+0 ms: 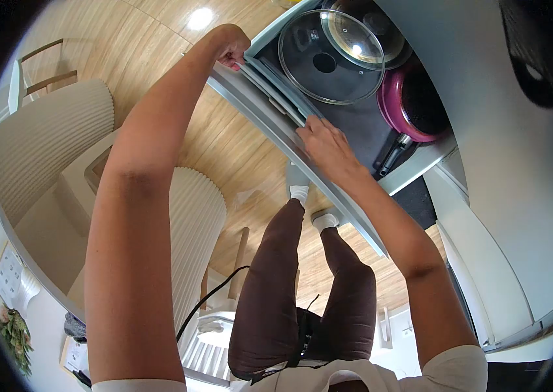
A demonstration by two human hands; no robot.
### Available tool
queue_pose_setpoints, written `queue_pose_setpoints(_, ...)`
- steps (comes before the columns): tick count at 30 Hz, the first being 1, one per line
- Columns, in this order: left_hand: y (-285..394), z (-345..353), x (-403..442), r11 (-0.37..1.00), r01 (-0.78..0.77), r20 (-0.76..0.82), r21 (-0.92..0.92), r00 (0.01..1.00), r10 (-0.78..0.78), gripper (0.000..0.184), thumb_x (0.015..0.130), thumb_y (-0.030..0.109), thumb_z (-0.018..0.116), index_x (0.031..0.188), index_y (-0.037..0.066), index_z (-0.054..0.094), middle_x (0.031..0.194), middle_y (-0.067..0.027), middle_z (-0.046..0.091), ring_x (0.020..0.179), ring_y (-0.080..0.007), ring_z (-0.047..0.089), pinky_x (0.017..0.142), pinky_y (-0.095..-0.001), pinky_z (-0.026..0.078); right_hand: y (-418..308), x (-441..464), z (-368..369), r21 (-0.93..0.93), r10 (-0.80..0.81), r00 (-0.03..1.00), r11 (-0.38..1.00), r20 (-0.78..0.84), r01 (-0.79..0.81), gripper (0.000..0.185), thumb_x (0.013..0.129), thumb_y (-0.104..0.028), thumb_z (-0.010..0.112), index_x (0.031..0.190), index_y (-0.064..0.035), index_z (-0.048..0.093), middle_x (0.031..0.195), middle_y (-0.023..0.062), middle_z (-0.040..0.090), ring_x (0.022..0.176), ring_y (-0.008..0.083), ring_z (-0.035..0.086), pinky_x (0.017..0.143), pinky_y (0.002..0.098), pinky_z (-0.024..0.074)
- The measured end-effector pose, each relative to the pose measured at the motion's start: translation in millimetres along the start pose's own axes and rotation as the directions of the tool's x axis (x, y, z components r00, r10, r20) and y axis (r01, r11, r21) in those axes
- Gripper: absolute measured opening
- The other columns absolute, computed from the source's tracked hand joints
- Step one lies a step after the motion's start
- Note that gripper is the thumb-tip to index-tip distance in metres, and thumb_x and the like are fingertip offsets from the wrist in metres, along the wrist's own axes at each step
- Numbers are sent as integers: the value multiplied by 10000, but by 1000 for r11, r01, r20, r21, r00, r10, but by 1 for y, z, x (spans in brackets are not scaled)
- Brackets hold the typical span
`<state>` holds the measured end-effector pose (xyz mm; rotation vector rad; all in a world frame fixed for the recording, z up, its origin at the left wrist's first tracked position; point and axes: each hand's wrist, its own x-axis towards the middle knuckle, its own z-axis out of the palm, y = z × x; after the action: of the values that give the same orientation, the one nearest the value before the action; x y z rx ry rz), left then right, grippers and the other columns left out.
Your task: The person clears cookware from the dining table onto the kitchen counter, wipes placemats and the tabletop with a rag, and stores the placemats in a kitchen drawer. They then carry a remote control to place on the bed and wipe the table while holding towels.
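Observation:
An open drawer point(348, 124) holds a clear glass lid point(332, 62) lying at its left, a second lid partly under it, and a magenta pan point(394, 98) with a black handle at the right. My left hand point(232, 47) is closed at the far left corner of the drawer front point(270, 121), with something pink or red just showing at the fingers. My right hand point(325, 145) rests curled over the top edge of the drawer front, its fingertips hidden behind or against the rim.
Two ribbed beige chairs point(48, 124) stand on the wood floor point(152, 46) to the left. A counter surface point(485, 130) curves over the drawer at the right. My legs and feet are below the drawer front. A black cable point(208, 297) hangs beside them.

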<state>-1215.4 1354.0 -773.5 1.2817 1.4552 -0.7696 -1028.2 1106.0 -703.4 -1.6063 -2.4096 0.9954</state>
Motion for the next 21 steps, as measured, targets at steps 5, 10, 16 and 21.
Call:
queue_pose_setpoints(5,8,0,-8,993,-40,40,114,999,36,98,757,14,675,711,-48,614,618,-125,576,617,-189,652,528,-290,549,4,-16,9,-76,127,990,988,-58,-131,161,810,-30,480,956,29,514,984,190,575,921,351,595,758,417,509)
queue_pose_setpoints(10,-1,11,26,999,-16,-4,42,1000,16,123,774,-9,649,689,-70,584,652,-177,609,570,-217,639,489,-326,546,23,-18,30,-1,129,992,992,8,-129,170,830,-32,453,982,21,507,898,192,609,901,353,607,753,425,510)
queue_pose_setpoints(16,11,13,-69,901,-232,-620,366,662,422,249,702,-8,572,936,-83,610,819,-260,625,763,-377,621,684,-364,513,16,-2,33,-63,190,977,981,101,-185,182,829,-22,465,998,22,517,931,223,611,889,354,603,749,430,502)
queue_pose_setpoints(21,8,94,-151,902,-417,-993,109,-90,78,692,745,58,617,1342,3,272,1305,-260,329,1150,-395,396,995,-440,313,-4,-27,-2,221,221,956,959,-191,-177,348,861,-147,517,1197,-61,508,1016,154,579,961,351,522,823,439,435)
